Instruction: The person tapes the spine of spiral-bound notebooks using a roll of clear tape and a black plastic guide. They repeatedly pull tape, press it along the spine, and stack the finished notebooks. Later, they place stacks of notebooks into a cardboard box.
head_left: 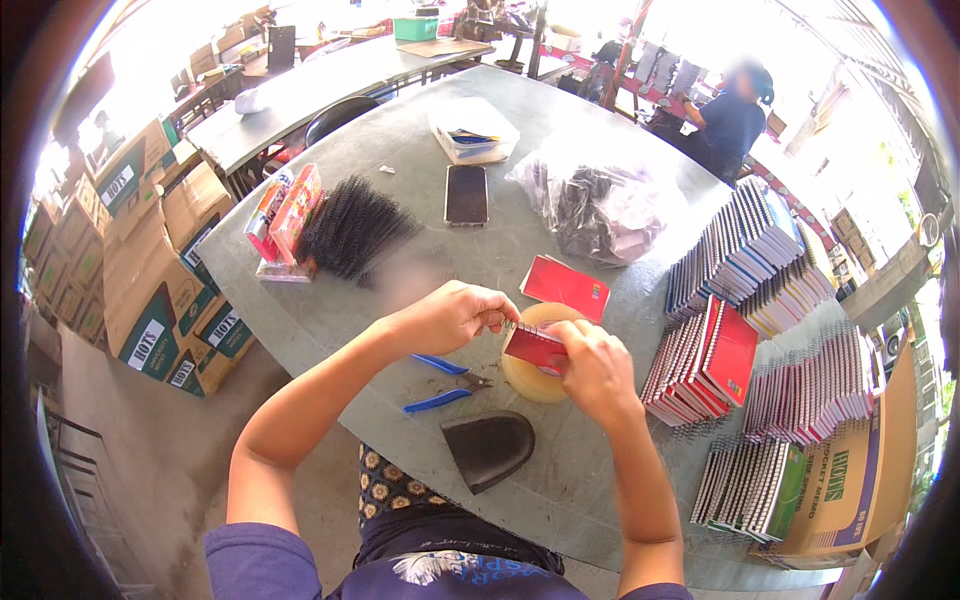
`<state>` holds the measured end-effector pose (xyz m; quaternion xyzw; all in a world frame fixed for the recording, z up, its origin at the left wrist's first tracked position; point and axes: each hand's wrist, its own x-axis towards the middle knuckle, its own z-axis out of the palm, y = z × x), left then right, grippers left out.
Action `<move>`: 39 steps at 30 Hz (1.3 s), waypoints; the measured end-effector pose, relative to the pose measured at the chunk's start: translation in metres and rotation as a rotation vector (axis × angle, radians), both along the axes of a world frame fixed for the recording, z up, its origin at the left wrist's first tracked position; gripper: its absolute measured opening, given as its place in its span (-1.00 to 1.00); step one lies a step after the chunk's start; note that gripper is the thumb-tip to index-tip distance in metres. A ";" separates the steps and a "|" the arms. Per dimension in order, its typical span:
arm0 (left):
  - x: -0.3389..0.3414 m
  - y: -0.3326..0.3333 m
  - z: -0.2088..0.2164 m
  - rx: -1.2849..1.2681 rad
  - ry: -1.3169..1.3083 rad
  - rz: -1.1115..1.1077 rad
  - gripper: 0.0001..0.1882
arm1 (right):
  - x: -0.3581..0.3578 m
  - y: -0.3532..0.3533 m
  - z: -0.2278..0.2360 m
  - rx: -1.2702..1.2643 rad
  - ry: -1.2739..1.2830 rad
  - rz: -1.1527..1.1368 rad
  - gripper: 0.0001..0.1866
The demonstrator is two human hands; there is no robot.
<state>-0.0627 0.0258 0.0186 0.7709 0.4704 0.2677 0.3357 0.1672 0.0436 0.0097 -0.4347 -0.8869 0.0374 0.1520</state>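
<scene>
A small red spiral notebook (535, 347) is gripped by my right hand (600, 370), its fingers closed around the right side. My left hand (462, 312) pinches at the far left end of the notebook's wire coil (512, 330); the fingertips partly hide that spot. Under the notebook lies a wide roll of clear tape (520, 382). Beyond it rests another red notebook (565, 287), flat on the grey table. Blue-handled cutting pliers (450, 385) lie with handles spread left of the tape roll. Nearer me is a black rounded pad-like piece (490, 450).
Stacks of spiral notebooks (705, 365) line the table's right side beside an open carton (840, 490). Farther off are black wire coils (355, 228), a phone (466, 195), a white tub (472, 130) and a plastic bag (610, 210). Another person (735, 120) sits beyond. Cartons (170, 290) stand left.
</scene>
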 end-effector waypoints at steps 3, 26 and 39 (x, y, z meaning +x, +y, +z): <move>0.000 0.004 -0.013 0.157 -0.072 -0.005 -0.72 | -0.005 0.000 -0.004 0.025 0.072 0.037 -0.78; 0.024 -0.028 -0.013 0.578 0.351 0.219 -0.66 | -0.004 -0.001 -0.002 -0.128 0.289 -0.013 -0.70; -0.008 -0.078 -0.039 0.066 0.551 0.131 -0.61 | -0.013 -0.002 -0.015 0.084 0.413 0.022 -0.75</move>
